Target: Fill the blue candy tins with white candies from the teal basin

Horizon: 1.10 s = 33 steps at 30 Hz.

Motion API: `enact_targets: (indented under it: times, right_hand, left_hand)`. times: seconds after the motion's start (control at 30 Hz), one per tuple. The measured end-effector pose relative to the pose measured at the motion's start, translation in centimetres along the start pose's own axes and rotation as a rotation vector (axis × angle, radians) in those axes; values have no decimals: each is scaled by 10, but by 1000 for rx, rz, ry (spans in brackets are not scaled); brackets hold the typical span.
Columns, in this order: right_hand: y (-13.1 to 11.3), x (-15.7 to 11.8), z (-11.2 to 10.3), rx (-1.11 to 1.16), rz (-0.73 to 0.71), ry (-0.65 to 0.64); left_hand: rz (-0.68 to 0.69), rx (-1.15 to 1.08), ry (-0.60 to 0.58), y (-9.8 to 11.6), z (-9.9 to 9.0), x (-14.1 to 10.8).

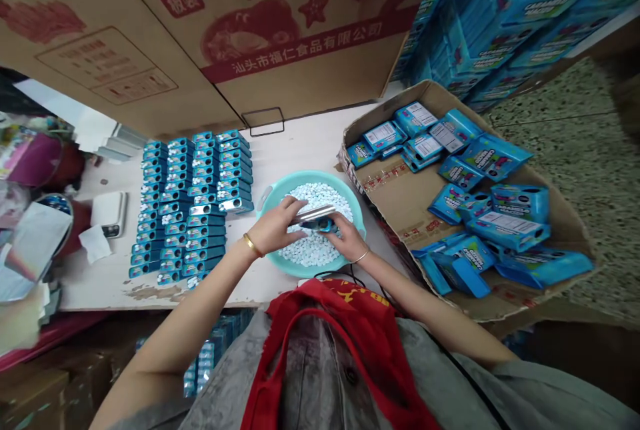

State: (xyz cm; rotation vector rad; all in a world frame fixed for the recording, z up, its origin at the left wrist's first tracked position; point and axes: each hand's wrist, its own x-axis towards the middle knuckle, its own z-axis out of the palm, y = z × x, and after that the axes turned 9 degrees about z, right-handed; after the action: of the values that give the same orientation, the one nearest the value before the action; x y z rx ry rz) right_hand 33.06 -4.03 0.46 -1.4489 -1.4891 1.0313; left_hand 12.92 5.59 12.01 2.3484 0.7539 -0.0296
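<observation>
A turquoise basin [265, 207] full of small white candies [315, 253] stands in front of me. Over it, my left hand [276, 225] is closed on a shiny metal scoop [315, 215], which tilts slightly up to the right. My right hand [347, 238] grips a small blue candy box [324, 224] from the right, right beside the metal piece. Fingers and metal cover most of that box, so its opening is hidden. Rows of blue boxes [205, 200] with round openings stand to the left of the basin, white candies showing in several.
A shallow cardboard tray [390, 207] at the right holds several loose blue boxes [510, 227]. Large printed cartons [300, 87] wall off the back. Stacked blue boxes [500, 23] rise at the back right. A white scale-like device [109, 211] lies at the left.
</observation>
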Motion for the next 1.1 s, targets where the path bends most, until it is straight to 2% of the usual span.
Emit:
enact_targets:
  times: [0.13, 0.2, 0.23, 0.3, 0.37, 0.43, 0.5, 0.53, 0.6, 0.67, 0.73, 0.9, 1.0, 1.07, 1.1]
  right_hand:
    - [-25, 8, -2, 0, -31, -81]
    - [-28, 25, -18, -38, -75, -95]
    - [-26, 38, -33, -79, -84, -54]
    - [-14, 68, -79, -200, -58, 145]
    - [5, 100, -139, -360, 29, 421]
    - [27, 126, -202, -512, 149, 641]
    - [49, 139, -254, -636, 316, 774]
    - [58, 141, -274, -668, 399, 817]
    - [70, 134, -297, -696, 481, 853]
    - [76, 121, -304, -698, 488, 853]
    - [75, 104, -301, -687, 483, 830]
    - [52, 59, -274, -599, 508, 704]
    - [33, 40, -234, -535, 512, 639]
    - [9, 32, -193, -361, 469, 616]
    - [-6, 30, -171, -200, 471, 612]
  left_hand:
    - [75, -139, 55, -16, 24, -3]
    - [48, -170, 113, -18, 23, -10]
    - [23, -176, 162, -20, 18, -15]
    - [-47, -156, 283, -26, 4, -32]
    - [-133, -96, 398, -35, -12, -55]
    - [-238, -15, 467, -48, -24, -79]
    - [-332, 56, 481, -63, -30, -104]
    - [-366, 83, 473, -71, -30, -115]
    - [-414, 124, 447, -91, -24, -132]
    - [-447, 153, 426, -110, -13, -141]
    - [-472, 162, 398, -124, 0, -143]
    - [-606, 88, 237, -128, 24, -133]
    - [-649, 73, 147, -139, 36, -132]
    - [-662, 67, 134, -151, 42, -134]
    - [-664, 67, 141, -155, 43, -135]
